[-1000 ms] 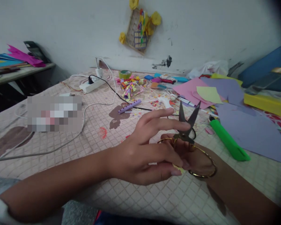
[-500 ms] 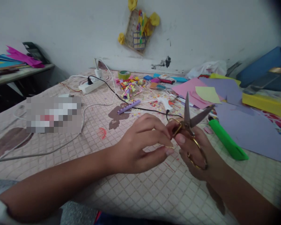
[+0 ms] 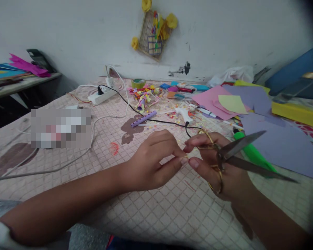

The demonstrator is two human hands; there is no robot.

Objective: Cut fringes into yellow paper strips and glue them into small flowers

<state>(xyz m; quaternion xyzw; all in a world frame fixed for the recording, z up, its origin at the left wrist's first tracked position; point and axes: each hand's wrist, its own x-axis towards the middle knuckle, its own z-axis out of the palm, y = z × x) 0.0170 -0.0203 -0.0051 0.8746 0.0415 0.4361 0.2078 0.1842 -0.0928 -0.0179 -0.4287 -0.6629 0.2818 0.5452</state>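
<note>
My left hand (image 3: 156,161) is closed in a pinch, thumb against forefinger. Between its tips a tiny pale yellow piece (image 3: 186,157) shows, most of it covered by the fingers. Gold-handled scissors (image 3: 220,157) hang on the fingers of my right hand (image 3: 234,182), their blades parted and pointing right. The right thumb and forefinger reach toward the left fingertips, a small gap between them. Whether they touch the yellow piece I cannot tell.
Beyond the hands lie a purple tube with holes (image 3: 144,119), a white glue gun (image 3: 184,115) and colourful paper scraps (image 3: 146,93). A green cutter (image 3: 250,149) and purple paper sheets (image 3: 281,146) are at right. Cables run from a power strip (image 3: 103,96).
The scissors have swung from pointing up to pointing right in my right hand. My left fingers have closed into a tighter pinch, and the right thumb has moved slightly left.
</note>
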